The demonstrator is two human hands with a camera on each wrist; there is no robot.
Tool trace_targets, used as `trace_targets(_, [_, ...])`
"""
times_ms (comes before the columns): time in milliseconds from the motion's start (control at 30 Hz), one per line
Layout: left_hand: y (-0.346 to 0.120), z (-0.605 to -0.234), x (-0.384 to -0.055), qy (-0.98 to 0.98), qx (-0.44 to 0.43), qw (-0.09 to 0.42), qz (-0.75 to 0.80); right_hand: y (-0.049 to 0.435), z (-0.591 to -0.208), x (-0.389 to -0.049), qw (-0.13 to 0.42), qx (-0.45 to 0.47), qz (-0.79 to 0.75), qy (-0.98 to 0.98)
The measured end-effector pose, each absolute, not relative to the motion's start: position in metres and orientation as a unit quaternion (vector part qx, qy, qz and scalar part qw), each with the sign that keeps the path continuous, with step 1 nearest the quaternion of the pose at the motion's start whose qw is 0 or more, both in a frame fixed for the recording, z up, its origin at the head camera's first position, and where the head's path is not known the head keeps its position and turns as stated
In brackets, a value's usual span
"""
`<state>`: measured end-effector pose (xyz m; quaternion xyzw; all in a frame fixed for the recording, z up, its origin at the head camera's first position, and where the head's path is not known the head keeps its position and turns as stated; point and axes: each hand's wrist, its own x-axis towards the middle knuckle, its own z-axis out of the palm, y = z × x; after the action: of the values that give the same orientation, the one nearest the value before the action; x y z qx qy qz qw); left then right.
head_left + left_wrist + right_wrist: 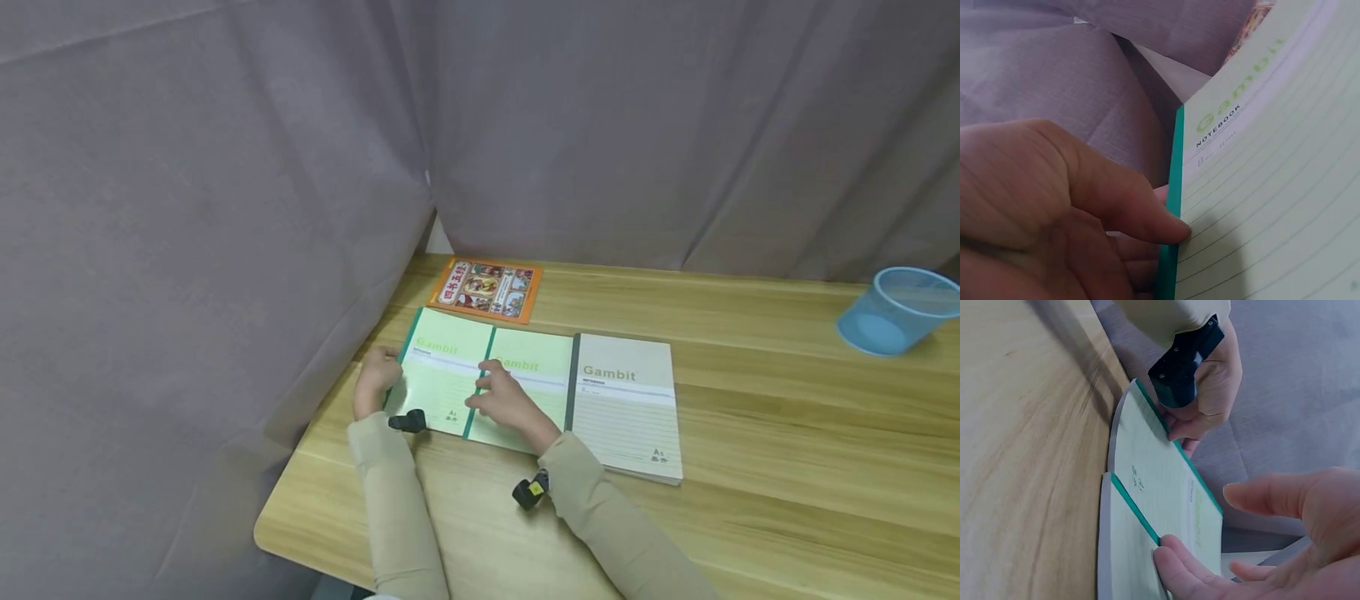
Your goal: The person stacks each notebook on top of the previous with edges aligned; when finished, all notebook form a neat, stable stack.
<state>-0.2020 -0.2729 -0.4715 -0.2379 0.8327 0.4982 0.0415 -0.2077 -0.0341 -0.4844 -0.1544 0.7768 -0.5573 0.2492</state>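
Observation:
My left hand (375, 383) pinches the green spine edge of the left green notebook (438, 392). In the left wrist view the thumb of that hand (1110, 194) lies on the cover, and the other fingers are partly hidden behind the spine. This notebook's spine side is lifted and its cover bends. Beside it lies a second green notebook (543, 412). The fingers of my right hand (517, 408) touch it near its green spine, with the thumb held apart, as the right wrist view shows. A grey-spined notebook (626, 429) lies to the right of both.
An orange illustrated book (487, 290) lies behind the green notebooks. At the far right of the wooden table (787, 417) stands a blue translucent bin (873, 325). Grey curtains (570, 150) hang behind and to the left, near the table's left edge.

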Motion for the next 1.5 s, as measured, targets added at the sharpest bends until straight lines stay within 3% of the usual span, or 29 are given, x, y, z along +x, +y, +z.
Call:
trace_targets(300, [-0.28, -0.471, -0.199, 0.774, -0.249, 0.019, 0.582, -0.036, -0.484, -0.208, 0.266, -0.128, -0.573, 0.765])
trace_targets(533, [-0.283, -0.464, -0.197, 0.766, -0.238, 0.03, 0.597, -0.037, -0.486, -0.209, 0.274, -0.119, -0.594, 0.747])
trace_targets(1267, [-0.267, -0.454, -0.207, 0.77, -0.203, 0.029, 0.605, -0.025, -0.487, -0.224, 0.202, -0.106, -0.638, 0.735])
trace_targets(1500, [-0.258, -0.448, -0.21, 0.783, -0.173, 0.03, 0.597, -0.016, -0.481, -0.228, 0.202, -0.091, -0.647, 0.73])
